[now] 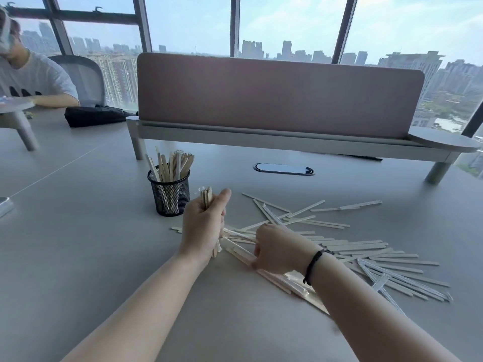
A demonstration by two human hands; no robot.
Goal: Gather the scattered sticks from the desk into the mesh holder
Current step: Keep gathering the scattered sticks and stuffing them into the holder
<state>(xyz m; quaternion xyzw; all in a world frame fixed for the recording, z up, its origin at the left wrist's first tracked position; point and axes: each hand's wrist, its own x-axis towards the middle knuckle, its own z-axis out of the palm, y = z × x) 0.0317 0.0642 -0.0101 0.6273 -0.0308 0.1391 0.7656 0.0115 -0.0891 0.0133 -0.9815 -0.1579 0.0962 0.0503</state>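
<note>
Just right of the black wire-mesh cylindrical holder [169, 194], your left hand [202, 226] is standing thumb-up, fist wrapped tightly around an upright bundle of pale flat wooden sticks [206, 198]. Further right of the holder, your right hand [277, 250], with a black bracelet [313, 265] at the wrist, is reaching palm-down, fingertips pinching sticks in the scattered pile [366, 253] lying on the grey desk [78, 244].
</note>
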